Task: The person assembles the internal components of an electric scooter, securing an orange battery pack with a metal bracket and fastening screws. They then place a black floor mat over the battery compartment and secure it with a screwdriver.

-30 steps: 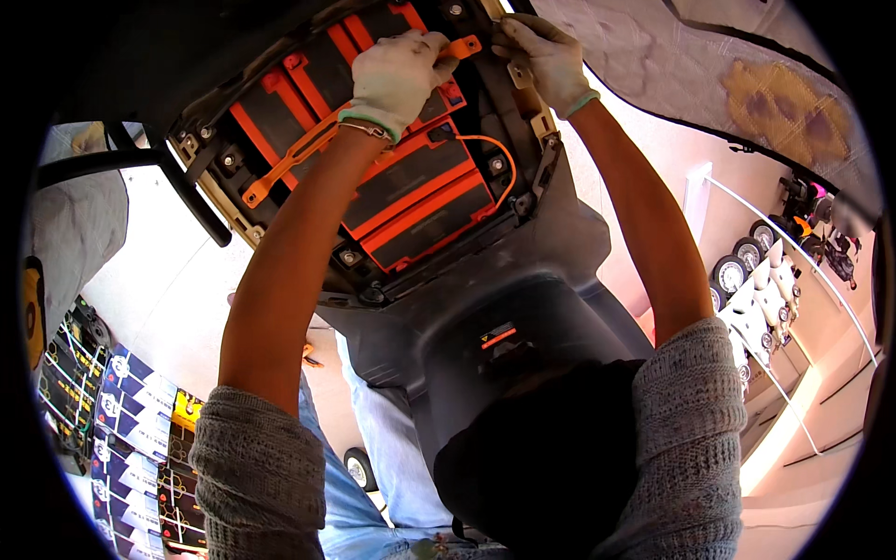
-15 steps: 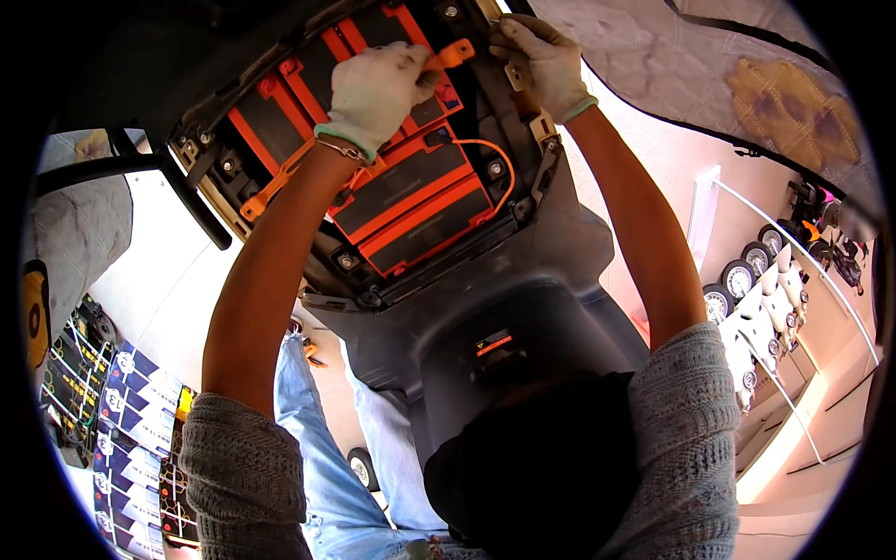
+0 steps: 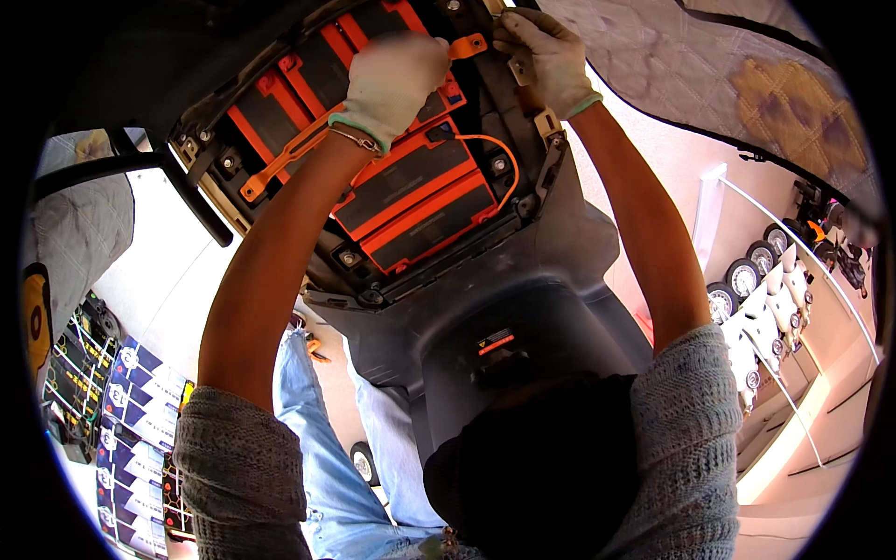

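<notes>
Orange bar (image 3: 467,47), seemingly in left hand (image 3: 396,80)

A flat orange bar (image 3: 266,177) slants across the black-and-orange batteries (image 3: 411,193), ends exposed.

Matt-looking plastic battery casings (image 3: 403,192)

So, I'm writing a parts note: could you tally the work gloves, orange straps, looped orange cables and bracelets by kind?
Work gloves: 2
Orange strap: 1, taking both visible ends as one piece
Looped orange cable: 1
Bracelet: 1
Total: 5
</notes>
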Motion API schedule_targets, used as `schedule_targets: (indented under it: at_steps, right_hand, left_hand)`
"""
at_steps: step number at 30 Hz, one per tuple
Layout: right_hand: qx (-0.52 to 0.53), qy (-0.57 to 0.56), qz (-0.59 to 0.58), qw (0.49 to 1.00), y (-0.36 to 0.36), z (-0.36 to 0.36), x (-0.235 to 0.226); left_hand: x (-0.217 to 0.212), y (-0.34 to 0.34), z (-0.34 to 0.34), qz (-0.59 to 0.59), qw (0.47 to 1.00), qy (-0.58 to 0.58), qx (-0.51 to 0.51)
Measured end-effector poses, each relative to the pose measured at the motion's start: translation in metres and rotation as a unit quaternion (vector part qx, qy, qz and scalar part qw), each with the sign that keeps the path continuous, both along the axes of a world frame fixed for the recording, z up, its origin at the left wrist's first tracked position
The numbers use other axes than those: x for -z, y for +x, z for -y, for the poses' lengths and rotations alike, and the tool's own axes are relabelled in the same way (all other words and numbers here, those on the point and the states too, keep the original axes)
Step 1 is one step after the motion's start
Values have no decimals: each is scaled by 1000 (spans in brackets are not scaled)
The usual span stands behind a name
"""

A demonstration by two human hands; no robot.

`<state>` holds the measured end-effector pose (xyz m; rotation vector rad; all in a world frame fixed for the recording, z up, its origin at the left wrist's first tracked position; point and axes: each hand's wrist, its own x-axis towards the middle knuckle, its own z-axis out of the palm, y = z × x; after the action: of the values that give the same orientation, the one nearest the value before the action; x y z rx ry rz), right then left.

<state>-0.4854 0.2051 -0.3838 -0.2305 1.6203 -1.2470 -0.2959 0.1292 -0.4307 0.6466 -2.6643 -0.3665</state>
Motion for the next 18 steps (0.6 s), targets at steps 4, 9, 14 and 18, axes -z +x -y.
schedule_targets:
  at_steps: [4,9,14,18]
  right_hand:
    - [-98,6,-139,985,-4,-5,7]
    - [-316,41,-386,866,-1,9,-9]
    - [-352,24,-443,824,4,7,-11]
    - [-368,54,-432,822,7,6,-17]
  left_hand:
    - [6,-3,-6,-34,999,-6,-6]
    - [11,-3,-7,-71,997,-34,-19]
    - [12,-4,-8,-86,996,-22,-26]
    - [4,-4,-8,-73,996,26,-36]
